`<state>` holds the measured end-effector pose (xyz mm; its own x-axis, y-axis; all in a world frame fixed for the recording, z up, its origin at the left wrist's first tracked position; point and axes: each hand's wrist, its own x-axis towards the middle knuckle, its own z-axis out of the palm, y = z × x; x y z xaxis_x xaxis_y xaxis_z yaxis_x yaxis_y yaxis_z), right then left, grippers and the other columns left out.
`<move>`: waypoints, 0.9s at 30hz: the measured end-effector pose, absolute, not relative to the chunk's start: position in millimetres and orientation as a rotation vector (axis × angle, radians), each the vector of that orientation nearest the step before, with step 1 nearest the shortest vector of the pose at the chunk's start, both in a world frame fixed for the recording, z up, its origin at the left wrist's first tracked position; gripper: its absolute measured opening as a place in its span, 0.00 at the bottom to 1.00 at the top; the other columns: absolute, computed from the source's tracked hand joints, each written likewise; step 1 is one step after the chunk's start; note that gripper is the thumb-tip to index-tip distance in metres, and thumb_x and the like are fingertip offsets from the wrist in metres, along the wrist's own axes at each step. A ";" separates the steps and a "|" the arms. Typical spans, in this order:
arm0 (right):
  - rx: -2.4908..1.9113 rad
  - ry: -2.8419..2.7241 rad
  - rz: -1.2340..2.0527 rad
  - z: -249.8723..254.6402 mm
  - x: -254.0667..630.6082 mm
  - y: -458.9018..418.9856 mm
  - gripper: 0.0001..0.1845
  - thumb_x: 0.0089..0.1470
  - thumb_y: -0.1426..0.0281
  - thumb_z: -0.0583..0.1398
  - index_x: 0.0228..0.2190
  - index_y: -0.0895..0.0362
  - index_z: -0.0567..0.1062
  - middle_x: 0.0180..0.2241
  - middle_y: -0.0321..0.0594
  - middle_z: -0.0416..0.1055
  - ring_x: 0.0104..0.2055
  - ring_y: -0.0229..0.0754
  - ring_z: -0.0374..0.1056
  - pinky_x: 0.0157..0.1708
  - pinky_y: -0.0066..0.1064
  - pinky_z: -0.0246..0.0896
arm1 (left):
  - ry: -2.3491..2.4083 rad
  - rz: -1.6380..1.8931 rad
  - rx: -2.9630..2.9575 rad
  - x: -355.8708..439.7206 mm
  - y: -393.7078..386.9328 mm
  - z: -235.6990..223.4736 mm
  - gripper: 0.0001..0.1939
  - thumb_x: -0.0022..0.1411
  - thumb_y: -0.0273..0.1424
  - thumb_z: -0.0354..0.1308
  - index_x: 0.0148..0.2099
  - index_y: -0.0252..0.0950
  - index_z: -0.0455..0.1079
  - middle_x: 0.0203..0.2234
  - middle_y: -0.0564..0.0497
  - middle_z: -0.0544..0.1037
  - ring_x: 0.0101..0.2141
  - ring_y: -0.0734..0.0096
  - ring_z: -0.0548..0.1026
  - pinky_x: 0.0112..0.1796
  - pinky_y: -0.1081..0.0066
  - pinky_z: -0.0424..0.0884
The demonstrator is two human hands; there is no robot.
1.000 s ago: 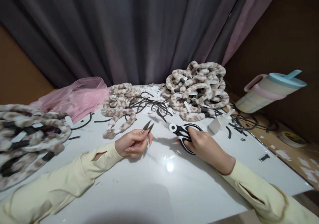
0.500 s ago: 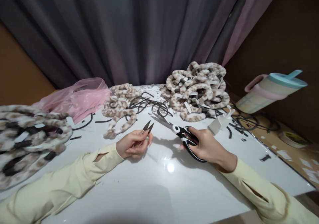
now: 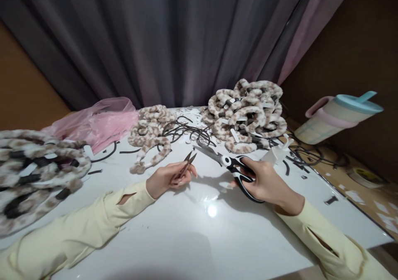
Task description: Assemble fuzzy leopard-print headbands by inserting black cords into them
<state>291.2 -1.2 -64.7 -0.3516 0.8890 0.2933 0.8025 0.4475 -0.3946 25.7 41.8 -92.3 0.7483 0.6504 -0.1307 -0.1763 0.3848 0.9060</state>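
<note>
In my left hand [image 3: 169,178] is a pair of small dark thread snips [image 3: 189,159], closed between my fingers with the two pointed blades spread upward. My right hand [image 3: 264,182] grips black-and-white handled scissors [image 3: 238,168], fingers in the loops. Their metal blades point to the upper left and look slightly parted, over the white tabletop [image 3: 174,234]. A small gap lies between the two tools. Beyond my left hand lies a furry brown-and-white ring [image 3: 152,155]. Thin dark cords [image 3: 192,130] are tangled farther back.
More furry rings with white tags are heaped at the back right [image 3: 248,110] and left [image 3: 40,176]. A pink plastic bag [image 3: 102,122] lies back left. At right are a white charger-like block [image 3: 275,153], a lidded tumbler [image 3: 332,118] and a tape roll [image 3: 367,176].
The scissors in my right hand have turned and moved right, away from my left hand, showing their blades more. The snips have shifted within my left fingers, showing more of their length.
</note>
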 end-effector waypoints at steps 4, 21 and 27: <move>-1.449 -2.203 0.174 -63.8 297.8 1.5 0.21 0.46 0.61 0.59 0.20 0.52 0.50 0.15 0.27 0.51 0.17 0.32 0.45 0.18 0.27 0.44 | 0.649 0.649 1.139 29.9 37.1 -89.1 0.27 0.57 0.51 0.50 0.39 0.29 0.67 0.19 0.57 0.58 0.17 0.81 0.46 0.17 0.75 0.41; -1.469 -2.319 0.195 -67.9 301.6 3.7 0.21 0.47 0.62 0.59 0.20 0.53 0.50 0.15 0.28 0.53 0.16 0.32 0.48 0.18 0.26 0.45 | 0.855 0.788 1.498 31.8 22.6 -88.9 0.16 0.58 0.43 0.54 0.29 0.36 0.57 0.14 0.61 0.58 0.16 0.81 0.54 0.20 0.77 0.51; -1.448 -2.427 0.060 -68.9 302.9 2.6 0.19 0.47 0.60 0.58 0.20 0.52 0.53 0.16 0.32 0.57 0.17 0.35 0.52 0.19 0.29 0.43 | 0.981 0.798 1.680 28.1 25.2 -89.7 0.14 0.57 0.39 0.54 0.28 0.35 0.60 0.17 0.59 0.57 0.20 0.79 0.55 0.22 0.76 0.50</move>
